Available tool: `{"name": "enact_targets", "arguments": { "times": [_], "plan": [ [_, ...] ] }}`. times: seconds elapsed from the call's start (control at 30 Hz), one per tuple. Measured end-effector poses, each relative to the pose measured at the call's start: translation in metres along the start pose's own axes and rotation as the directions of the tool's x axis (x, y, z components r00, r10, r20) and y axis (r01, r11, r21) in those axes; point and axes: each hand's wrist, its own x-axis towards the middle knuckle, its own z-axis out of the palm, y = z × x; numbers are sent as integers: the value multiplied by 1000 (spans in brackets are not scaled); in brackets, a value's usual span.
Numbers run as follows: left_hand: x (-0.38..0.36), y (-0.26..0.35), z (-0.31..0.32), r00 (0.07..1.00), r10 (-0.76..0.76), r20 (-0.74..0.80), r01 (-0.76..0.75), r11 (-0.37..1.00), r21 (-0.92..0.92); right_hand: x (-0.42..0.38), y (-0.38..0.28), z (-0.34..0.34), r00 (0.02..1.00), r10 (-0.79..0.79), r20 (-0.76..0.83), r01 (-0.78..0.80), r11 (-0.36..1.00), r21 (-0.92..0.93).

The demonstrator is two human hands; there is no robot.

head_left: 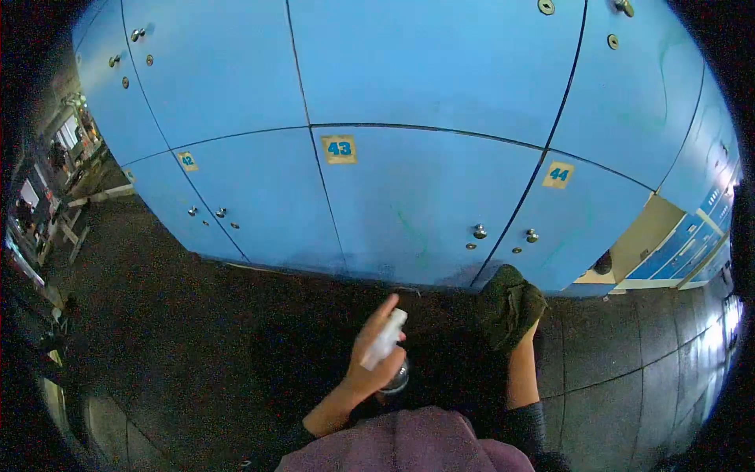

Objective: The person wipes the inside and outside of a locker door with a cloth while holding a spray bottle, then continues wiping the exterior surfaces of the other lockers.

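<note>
Before blue lockers (409, 189), tiled floor (602, 350) below, left hand (373, 379) gripping sprayer (384, 341), right hand (532, 326) clutching cloth (510, 305)

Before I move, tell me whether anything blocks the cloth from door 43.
Nothing visible stands between the cloth in the right hand and door 43, though the knob juts out. The spray bottle in the left hand is off to one side.

The bottle (385, 340) with a white top leans in the left hand (367, 348); a dark, crumpled cloth (510, 308) covers the right hand (531, 333).
</note>
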Motion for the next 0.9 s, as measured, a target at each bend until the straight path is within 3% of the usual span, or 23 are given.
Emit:
{"name": "enact_targets", "arguments": {
  "times": [0.03, 0.07, 0.1, 0.13, 0.2, 0.27, 0.3, 0.37, 0.4, 0.43, 0.47, 0.5, 0.57, 0.67, 0.73, 0.77, 0.8, 0.87, 0.9],
  "plan": [
    [1, 7, -1, 992, -53, -114, 55, 998, 15, -2, -11, 2, 996, 81, -23, -72, 961, 268],
    [-1, -1, -6, 989, -4, -150, 7, 1000, 23, -8, -22, 3, 987, 163, 1, -120, 722, 682],
    [-6, -9, -14, 991, 38, -131, -23, 993, 112, -10, -43, 4, 976, 218, 13, -107, 425, 899],
    [-8, -16, -21, 991, 78, -106, -56, 978, 200, -9, -70, 1, 986, 167, 23, -64, 243, 968],
    [-9, -27, -30, 989, 126, -81, -98, 952, 290, 7, -150, -6, 982, -189, -3, 7, 23, 1000],
    [-17, -42, -32, 992, -8, -128, 33, 980, 196, 34, -223, -14, 852, -519, -66, 63, -22, 998],
    [-17, -53, -30, 972, -162, -171, 172, 984, 48, 37, -243, -19, 865, -466, -184, 189, -35, 981],
    [-14, -36, -30, 998, 28, -65, -14, 977, 214, 59, -241, -33, 847, -398, -352, 424, 107, 899],
    [-14, -33, -28, 999, 12, -52, -3, 985, 171, 86, -238, -36, 764, -454, -459, 635, 402, 659],
    [-14, -32, -25, 999, -2, -43, 7, 992, 128, 113, -236, -39, 664, -500, -556, 720, 627, 297],
    [-13, -33, -21, 999, -11, -37, 14, 996, 86, 130, -266, -26, 495, -707, -505, 788, 611, -83],
    [-12, -40, -19, 998, 20, -58, -15, 996, 93, 148, -296, -12, 290, -862, -416, 765, 470, -441],
    [-11, -47, -15, 996, -21, -89, 25, 999, 42, 146, -380, 25, 95, -982, -161, 842, 166, -513],
    [-12, -44, -15, 996, -39, -83, 47, 993, 104, 162, -391, 77, 266, -956, 122, 719, 112, -685],
    [-12, -44, -17, 998, -18, -67, 27, 989, 145, 162, -383, 107, 267, -941, 209, 755, 69, -653],
    [-13, -46, -17, 998, 2, -66, 7, 990, 141, 150, -374, 123, 205, -972, 113, 756, 84, -649],
    [-14, -48, -18, 998, 20, -64, -11, 990, 138, 145, -363, 138, 237, -958, 165, 804, 98, -586],
    [-14, -52, -18, 996, -3, -88, 8, 998, 56, 135, -328, 172, 150, -919, 364, 776, -118, -619],
    [-15, -53, -19, 995, -11, -98, 13, 1000, 19, 125, -311, 182, 123, -890, 439, 647, -264, -716]
  ]
}}
